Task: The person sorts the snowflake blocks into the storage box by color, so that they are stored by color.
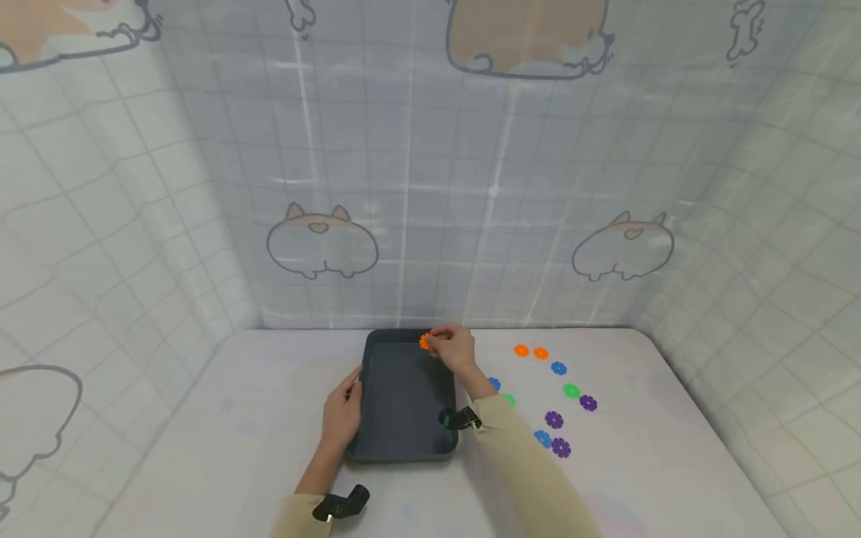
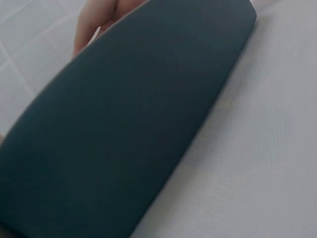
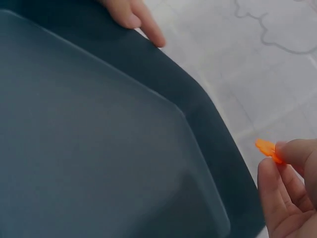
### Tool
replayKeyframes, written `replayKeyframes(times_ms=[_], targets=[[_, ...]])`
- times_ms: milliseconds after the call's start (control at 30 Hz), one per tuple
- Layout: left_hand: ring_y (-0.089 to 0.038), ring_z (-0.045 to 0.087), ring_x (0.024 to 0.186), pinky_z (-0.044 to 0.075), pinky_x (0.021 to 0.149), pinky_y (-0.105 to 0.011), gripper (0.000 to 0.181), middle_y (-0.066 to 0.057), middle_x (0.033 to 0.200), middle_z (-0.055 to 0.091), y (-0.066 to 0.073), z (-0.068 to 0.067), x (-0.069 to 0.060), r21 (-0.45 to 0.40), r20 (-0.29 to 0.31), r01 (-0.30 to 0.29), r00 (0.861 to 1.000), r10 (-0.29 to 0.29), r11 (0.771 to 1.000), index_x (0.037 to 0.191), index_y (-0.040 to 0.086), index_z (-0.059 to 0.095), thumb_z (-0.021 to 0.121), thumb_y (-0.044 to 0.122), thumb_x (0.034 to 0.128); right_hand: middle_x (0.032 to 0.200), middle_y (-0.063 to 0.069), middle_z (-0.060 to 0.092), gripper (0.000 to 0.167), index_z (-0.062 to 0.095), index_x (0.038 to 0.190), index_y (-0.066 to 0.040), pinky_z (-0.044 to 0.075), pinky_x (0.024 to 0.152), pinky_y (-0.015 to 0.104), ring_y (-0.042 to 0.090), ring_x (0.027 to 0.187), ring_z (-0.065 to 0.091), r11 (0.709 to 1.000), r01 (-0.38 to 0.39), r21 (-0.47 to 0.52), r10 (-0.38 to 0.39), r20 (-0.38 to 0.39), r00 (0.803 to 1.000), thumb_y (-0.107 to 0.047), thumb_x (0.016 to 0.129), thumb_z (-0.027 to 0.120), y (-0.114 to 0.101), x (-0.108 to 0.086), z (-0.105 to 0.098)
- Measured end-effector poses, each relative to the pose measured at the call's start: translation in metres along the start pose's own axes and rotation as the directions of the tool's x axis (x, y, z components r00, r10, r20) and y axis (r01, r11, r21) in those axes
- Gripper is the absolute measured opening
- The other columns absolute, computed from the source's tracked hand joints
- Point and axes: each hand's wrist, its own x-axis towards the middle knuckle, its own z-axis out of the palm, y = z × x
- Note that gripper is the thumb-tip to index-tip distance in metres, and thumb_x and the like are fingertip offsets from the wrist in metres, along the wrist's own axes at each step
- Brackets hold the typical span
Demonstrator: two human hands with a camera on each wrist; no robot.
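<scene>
Pinching orange disc (image 3: 266,147), your right fingers (image 3: 270,186) nearly meet; left fingers (image 3: 151,32) hold tray (image 1: 402,403), below-left of right. Slim edge grip slipping could drop disc outside.

Head view: dark tray (image 1: 403,400) under soft, even, moderately bright light. Behind it, glossy sheeting (image 1: 457,194) with pale vertical glare streaks. Right of its near corner, diffuse shadow on white tabletop (image 1: 646,433), alongside the right sleeve (image 1: 534,467). Left wrist view: dimmer, soft; jagged, comb-like fringe along the tray's lower edge, blurred shadow beyond. Right wrist view: hazy, soft-focused; dark shadow across part of the tray floor; surface beyond its rim pale, low in contrast.
</scene>
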Motion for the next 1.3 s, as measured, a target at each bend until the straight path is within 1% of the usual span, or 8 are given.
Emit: replayKeyframes(times_ms=[133,233,433,533,800,967,1133,1300], targets=[[-0.028,0.058,0.097,0.045,0.081,-0.044,0.039,-0.019,0.117,0.064,-0.002,-0.001,-0.003,-0.001,-0.022,0.011,1.0,-0.011,1.0,0.141,0.01,0.052,0.045,0.013,0.1033,0.083,0.009,0.068,0.009,0.07,0.095,-0.001,0.055,0.071,0.044,0.037,0.08,0.068,1.0,0.018,-0.008,-0.018,0.033,0.999,-0.006,0.087,0.072,0.002,0.0,0.015],[-0.028,0.059,0.094,0.045,0.078,-0.042,0.038,-0.02,0.113,0.064,-0.002,-0.004,-0.004,-0.004,-0.036,0.018,0.999,-0.018,1.0,0.14,0.01,0.053,0.045,0.013,0.103,0.084,0.009,0.068,0.01,0.07,0.095,-0.001,0.055,0.072,0.045,0.034,0.078,0.069,1.0,0.024,-0.01,-0.023,0.05,0.998,-0.007,0.087,0.072,0.003,0.001,0.026],[-0.03,0.059,0.104,0.045,0.083,-0.045,0.035,-0.019,0.131,0.058,-0.002,-0.007,-0.002,-0.011,-0.039,0.022,0.999,-0.022,1.0,0.135,0.008,0.058,0.046,0.013,0.1029,0.085,0.008,0.068,0.012,0.071,0.097,-0.001,0.054,0.073,0.046,0.031,0.075,0.069,1.0,-0.001,-0.005,0.002,0.066,0.998,-0.007,0.087,0.072,0.003,0.005,0.043],[-0.029,0.059,0.103,0.046,0.082,-0.043,0.034,-0.018,0.131,0.058,-0.002,-0.006,0.0,-0.013,-0.039,0.031,0.999,-0.031,0.999,0.134,0.009,0.059,0.045,0.013,0.1031,0.084,0.008,0.068,0.011,0.071,0.097,-0.002,0.055,0.071,0.045,0.03,0.073,0.069,1.0,-0.004,-0.004,0.004,0.078,0.997,-0.006,0.087,0.071,0.003,0.007,0.051],[-0.029,0.06,0.098,0.046,0.078,-0.041,0.034,-0.02,0.119,0.062,-0.005,-0.004,-0.002,0.002,-0.035,0.03,0.999,-0.03,1.0,0.134,0.009,0.058,0.045,0.012,0.103,0.079,0.002,0.069,0.007,0.075,0.092,-0.006,0.055,0.06,0.033,0.016,0.061,0.066,0.997,0.013,-0.076,-0.008,0.064,0.998,-0.007,0.085,0.073,0.013,0.006,0.075],[-0.03,0.06,0.098,0.047,0.078,-0.041,0.034,-0.021,0.119,0.062,-0.005,-0.004,-0.006,0.011,-0.025,0.047,0.999,-0.047,0.999,0.135,0.008,0.057,0.045,0.012,0.1028,0.075,0.0,0.068,0.007,0.076,0.091,-0.006,0.052,0.054,0.028,0.016,0.06,0.066,0.993,-0.007,-0.12,0.014,0.055,0.998,-0.007,0.085,0.074,0.018,0.004,0.083],[-0.03,0.061,0.099,0.048,0.078,-0.042,0.034,-0.021,0.119,0.062,-0.003,-0.003,-0.004,-0.001,-0.025,0.037,0.999,-0.037,0.999,0.135,0.009,0.058,0.047,0.013,0.1025,0.075,0.002,0.069,0.008,0.076,0.092,-0.004,0.052,0.054,0.027,0.02,0.06,0.067,0.994,0.003,-0.112,0.0,0.02,1.0,-0.004,0.084,0.074,0.023,0.006,0.088],[-0.031,0.062,0.098,0.048,0.077,-0.041,0.034,-0.022,0.118,0.061,-0.006,-0.006,-0.005,0.004,-0.036,0.036,0.999,-0.036,0.999,0.134,0.008,0.058,0.048,0.012,0.102,0.077,0.003,0.068,0.012,0.076,0.095,-0.002,0.053,0.055,0.026,0.015,0.06,0.066,0.997,-0.003,-0.082,0.006,0.03,1.0,0.0,0.083,0.073,0.028,0.004,0.099]])
